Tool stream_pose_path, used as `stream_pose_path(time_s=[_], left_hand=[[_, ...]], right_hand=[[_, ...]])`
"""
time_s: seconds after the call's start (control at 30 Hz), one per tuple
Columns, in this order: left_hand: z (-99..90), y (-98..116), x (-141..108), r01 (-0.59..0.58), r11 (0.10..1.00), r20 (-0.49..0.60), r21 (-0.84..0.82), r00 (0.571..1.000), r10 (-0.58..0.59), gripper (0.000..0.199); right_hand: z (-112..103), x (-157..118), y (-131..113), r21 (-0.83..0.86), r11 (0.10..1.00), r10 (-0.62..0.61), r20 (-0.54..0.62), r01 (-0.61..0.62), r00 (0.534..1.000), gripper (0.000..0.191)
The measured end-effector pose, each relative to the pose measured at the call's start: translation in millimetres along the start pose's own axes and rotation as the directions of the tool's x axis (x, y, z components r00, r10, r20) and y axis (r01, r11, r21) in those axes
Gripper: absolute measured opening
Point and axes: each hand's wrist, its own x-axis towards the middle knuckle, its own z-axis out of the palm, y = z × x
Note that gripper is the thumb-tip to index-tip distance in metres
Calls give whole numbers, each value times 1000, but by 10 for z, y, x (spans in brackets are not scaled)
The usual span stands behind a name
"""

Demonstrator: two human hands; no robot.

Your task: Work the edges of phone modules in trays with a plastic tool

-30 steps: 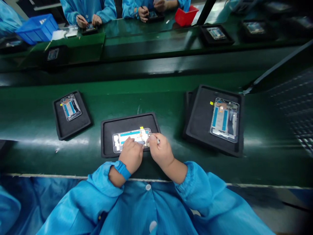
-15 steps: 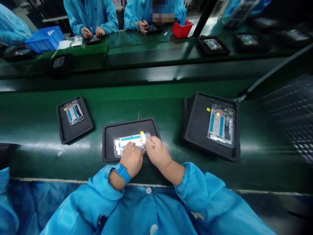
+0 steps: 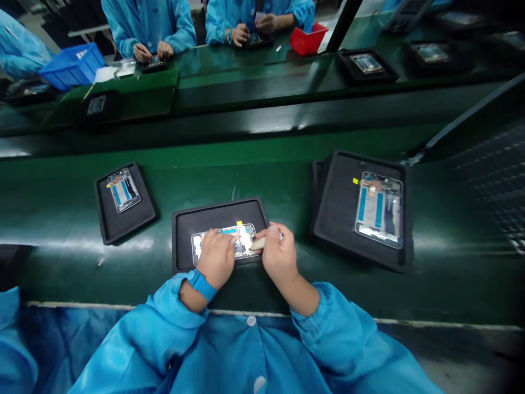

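Note:
A phone frame with blue strips and a yellow tab lies sideways in a black tray in front of me. My left hand rests over its left and middle part, fingers apart, with nothing visible in them. In my right hand a pale, pointed tool is pinched between thumb and fingers, its tip at the right end of the phone frame.
Left of me a black tray holds another phone frame. Stacked trays with a phone frame stand right. Across the green bench are people's hands, a blue bin and a red bin.
My right hand has shifted right and turned, so the pale tool now shows at the frame's right end. My left hand has moved slightly left. Across the bench, a person's hand has lifted something pale.

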Motion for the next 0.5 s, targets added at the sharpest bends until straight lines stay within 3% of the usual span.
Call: stream_pose_path(time_s=[0.17, 0.37, 0.5], left_hand=[[34, -84, 143, 10, 986, 109, 166, 994, -29, 26], [25, -161, 136, 29, 995, 162, 100, 986, -45, 19], [-9, -148, 163, 39, 997, 177, 62, 983, -50, 17]], right_hand=[[-6, 8, 35, -15, 1000, -2, 26, 2, 1000, 29], [-6, 4, 98, -146, 989, -32, 43, 38, 999, 30], [11, 49, 38, -138, 990, 24, 79, -13, 997, 34]])
